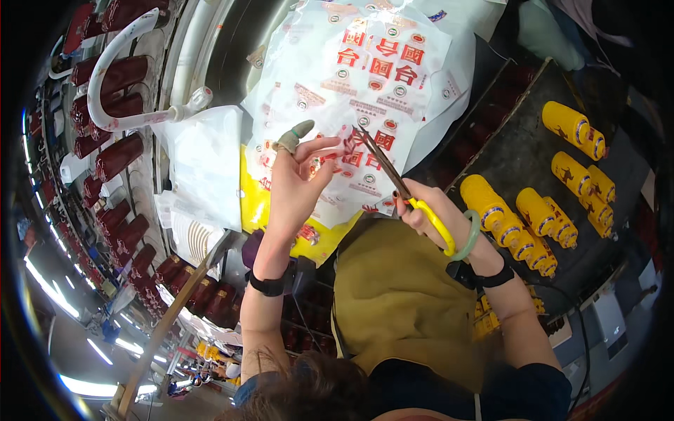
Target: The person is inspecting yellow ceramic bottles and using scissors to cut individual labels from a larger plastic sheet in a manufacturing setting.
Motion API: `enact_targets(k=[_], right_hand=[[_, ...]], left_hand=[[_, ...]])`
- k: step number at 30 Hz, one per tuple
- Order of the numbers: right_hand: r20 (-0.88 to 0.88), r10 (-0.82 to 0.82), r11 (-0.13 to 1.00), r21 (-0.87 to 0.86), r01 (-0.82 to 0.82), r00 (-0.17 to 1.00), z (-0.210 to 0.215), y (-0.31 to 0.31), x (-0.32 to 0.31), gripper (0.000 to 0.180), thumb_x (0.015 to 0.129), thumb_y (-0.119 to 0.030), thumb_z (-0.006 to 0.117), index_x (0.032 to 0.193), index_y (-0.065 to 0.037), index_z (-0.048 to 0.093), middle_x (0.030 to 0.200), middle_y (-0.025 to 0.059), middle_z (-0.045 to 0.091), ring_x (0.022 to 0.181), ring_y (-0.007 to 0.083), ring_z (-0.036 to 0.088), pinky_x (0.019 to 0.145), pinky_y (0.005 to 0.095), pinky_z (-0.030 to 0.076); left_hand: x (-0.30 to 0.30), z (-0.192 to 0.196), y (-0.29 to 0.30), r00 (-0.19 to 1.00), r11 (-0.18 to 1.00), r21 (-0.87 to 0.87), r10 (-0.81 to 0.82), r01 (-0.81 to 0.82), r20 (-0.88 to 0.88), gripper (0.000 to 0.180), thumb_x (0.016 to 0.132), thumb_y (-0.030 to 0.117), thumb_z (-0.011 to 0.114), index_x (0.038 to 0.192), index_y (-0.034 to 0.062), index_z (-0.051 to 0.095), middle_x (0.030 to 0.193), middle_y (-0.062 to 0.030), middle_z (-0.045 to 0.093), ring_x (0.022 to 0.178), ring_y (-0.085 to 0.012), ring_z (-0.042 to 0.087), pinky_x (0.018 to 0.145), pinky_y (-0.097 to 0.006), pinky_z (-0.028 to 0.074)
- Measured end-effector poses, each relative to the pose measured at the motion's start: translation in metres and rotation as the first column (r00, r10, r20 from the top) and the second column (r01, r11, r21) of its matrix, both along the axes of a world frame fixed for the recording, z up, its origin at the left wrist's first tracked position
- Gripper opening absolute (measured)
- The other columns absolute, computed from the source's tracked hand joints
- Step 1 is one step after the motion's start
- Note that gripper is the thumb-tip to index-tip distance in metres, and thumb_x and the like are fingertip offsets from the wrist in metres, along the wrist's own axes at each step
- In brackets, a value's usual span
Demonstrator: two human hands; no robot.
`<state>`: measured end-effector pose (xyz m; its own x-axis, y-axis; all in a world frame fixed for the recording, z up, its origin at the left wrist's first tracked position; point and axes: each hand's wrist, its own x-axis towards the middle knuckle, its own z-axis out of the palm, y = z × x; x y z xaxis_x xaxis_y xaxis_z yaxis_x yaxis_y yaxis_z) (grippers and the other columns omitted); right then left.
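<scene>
My left hand (298,179) pinches the lower edge of a large clear plastic bag (365,77) printed with red characters and small round marks; a green finger cot covers one fingertip. My right hand (430,214) grips yellow-handled scissors (400,186), whose blades point up-left onto the bag near my left fingers. A yellow sheet (256,203) lies under the bag. A black band sits on each of my wrists, plus a green bangle on the right one.
Several yellow bottles (537,214) lie on a dark tray at the right. Rows of dark red bottles (116,154) run down the left, beside a curved white tube (105,70) and white wrapping (203,168). An olive apron (400,295) covers my front.
</scene>
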<state>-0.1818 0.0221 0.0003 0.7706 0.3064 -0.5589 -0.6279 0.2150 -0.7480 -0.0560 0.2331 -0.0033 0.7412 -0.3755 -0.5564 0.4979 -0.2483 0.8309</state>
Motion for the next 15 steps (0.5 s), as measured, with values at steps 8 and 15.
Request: enact_targets(k=[8,15], right_hand=[[0.070,0.003,0.959,-0.284,0.017,0.998,-0.005,0.000,-0.003,0.034,0.092,-0.028,0.066,0.087,0.000,0.048,0.068,0.0105,0.053,0.059,0.0151,0.045,0.058,0.0293,0.043],[0.130,-0.025,0.900,-0.429,0.079,0.991,-0.004,0.011,-0.004,0.035,0.083,-0.022,0.076,0.091,0.000,0.050,0.074,0.0103,0.060,0.062,0.0134,0.056,0.062,0.0277,0.047]], left_hand=[[-0.014,-0.011,0.018,0.865,0.787,0.595,-0.404,0.162,0.299,0.057,0.083,-0.004,0.056,0.137,-0.0034,0.039,0.114,-0.0197,0.063,0.090,-0.0290,0.066,0.076,-0.036,0.052],[-0.030,0.015,0.013,0.873,0.714,0.700,-0.353,0.019,0.337,0.061,0.084,-0.003,0.065,0.140,-0.0001,0.039,0.105,-0.0159,0.065,0.091,-0.0216,0.066,0.079,-0.032,0.054]])
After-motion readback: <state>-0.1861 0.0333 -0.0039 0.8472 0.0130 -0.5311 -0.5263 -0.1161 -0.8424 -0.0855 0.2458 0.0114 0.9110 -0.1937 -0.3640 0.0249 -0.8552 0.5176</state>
